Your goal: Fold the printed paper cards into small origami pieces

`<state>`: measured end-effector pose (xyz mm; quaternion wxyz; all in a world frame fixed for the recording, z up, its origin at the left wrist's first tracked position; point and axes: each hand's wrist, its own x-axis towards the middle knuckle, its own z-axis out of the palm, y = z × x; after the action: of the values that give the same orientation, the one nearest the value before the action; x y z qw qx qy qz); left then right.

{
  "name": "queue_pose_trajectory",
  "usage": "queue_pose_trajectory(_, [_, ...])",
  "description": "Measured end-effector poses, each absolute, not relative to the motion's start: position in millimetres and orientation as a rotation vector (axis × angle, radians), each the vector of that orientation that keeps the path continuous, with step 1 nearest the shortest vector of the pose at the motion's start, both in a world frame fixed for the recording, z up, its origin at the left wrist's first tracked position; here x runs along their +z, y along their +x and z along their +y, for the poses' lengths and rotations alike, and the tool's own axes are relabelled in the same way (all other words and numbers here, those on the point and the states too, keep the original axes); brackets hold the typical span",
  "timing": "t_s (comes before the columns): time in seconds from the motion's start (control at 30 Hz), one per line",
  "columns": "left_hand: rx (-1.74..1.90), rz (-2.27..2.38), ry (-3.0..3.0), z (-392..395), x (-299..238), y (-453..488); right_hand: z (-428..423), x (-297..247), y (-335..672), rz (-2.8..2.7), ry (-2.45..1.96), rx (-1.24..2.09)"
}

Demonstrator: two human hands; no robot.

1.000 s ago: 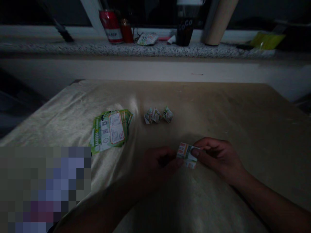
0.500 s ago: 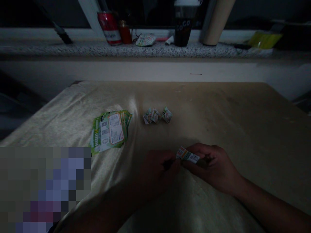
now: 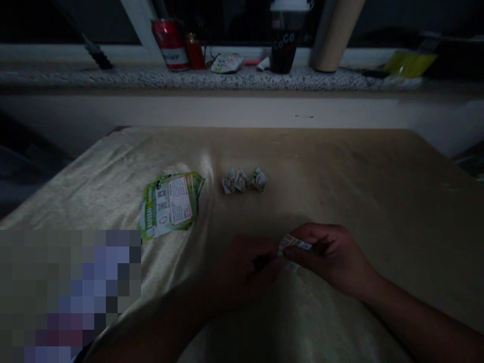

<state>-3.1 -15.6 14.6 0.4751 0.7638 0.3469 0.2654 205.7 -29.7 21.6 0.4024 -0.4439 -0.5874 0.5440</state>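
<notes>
A small folded printed paper (image 3: 298, 243) is held between my two hands near the front middle of the table. My right hand (image 3: 333, 257) is closed on it, the thumb lying across its face. At its left edge, the fingertips of my left hand (image 3: 249, 267) pinch it; deep shadow hides much of those fingers. Beyond the hands sit three small folded paper pieces, the right one (image 3: 259, 180) a little apart from the middle one (image 3: 242, 180) and the left one (image 3: 229, 181). A stack of green-and-white printed leaflets (image 3: 170, 204) lies to the left.
A pale, wrinkled cloth (image 3: 359, 186) covers the table. On the speckled sill (image 3: 128, 78) behind stand a red can (image 3: 171, 45), a red lighter (image 3: 195, 53), a dark cup (image 3: 284, 48) with a white lid and a tan cylinder (image 3: 336, 40). Blurred blocks mask the lower left.
The folded paper has turned and shifted slightly in the fingers. My right thumb has moved up over its face, and a lower part of the paper now shows beneath the thumb.
</notes>
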Motion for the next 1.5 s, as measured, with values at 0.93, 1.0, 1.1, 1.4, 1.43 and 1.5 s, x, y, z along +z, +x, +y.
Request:
queue_pose_trajectory(0.93, [0.688,0.622,1.736,-10.6,21.1,-6.2,-29.4,24.2,206.1,-1.167,-0.910,1.792])
queue_pose_trajectory(1.0, [0.686,0.616,1.734,-10.7,20.5,-6.4,-29.5,23.3,205.4,-1.164,-0.929,1.776])
queue_pose_trajectory(1.1, [0.701,0.639,1.740,-10.2,17.5,-7.6,-29.6,23.6,206.2,-1.160,-0.926,1.750])
queue_pose_trajectory(1.4, [0.713,0.664,1.774,-9.8,16.6,-7.7,-27.8,20.6,209.6,-1.109,-0.925,1.713])
queue_pose_trajectory(1.43, [0.708,0.667,1.802,-9.7,17.5,-7.6,-27.9,20.3,209.5,-1.118,-0.931,1.704])
queue_pose_trajectory(1.5, [0.711,0.660,1.851,-10.0,18.6,-7.5,-28.5,20.1,209.0,-1.157,-0.938,1.687])
